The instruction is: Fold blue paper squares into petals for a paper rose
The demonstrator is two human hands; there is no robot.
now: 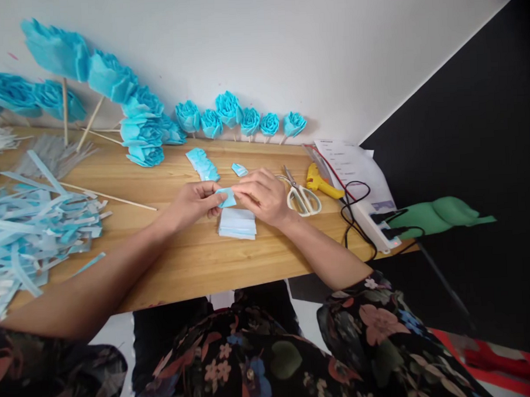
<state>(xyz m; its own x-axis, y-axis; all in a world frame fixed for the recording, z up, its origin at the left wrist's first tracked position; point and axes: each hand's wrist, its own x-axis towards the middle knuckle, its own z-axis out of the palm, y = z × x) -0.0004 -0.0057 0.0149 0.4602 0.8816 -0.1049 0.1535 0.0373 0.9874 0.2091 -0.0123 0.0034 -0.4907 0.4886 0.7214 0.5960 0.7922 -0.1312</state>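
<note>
Sitting between hands (261, 197): blue sheet (227, 198)

I hold a small light-blue piece (227, 200) between the fingers of my left hand (202, 200) while my right hand (262, 197) pinches its edge, near a stack of pale squares (237, 223). Scissors (309, 201) and a yellow glue gun (320, 181) lie to my right; blue flowers (228, 109) line the wall (258, 52).

A small, thin, light-blue piece (226, 198) is pinched in the left grip (198, 200).
</note>
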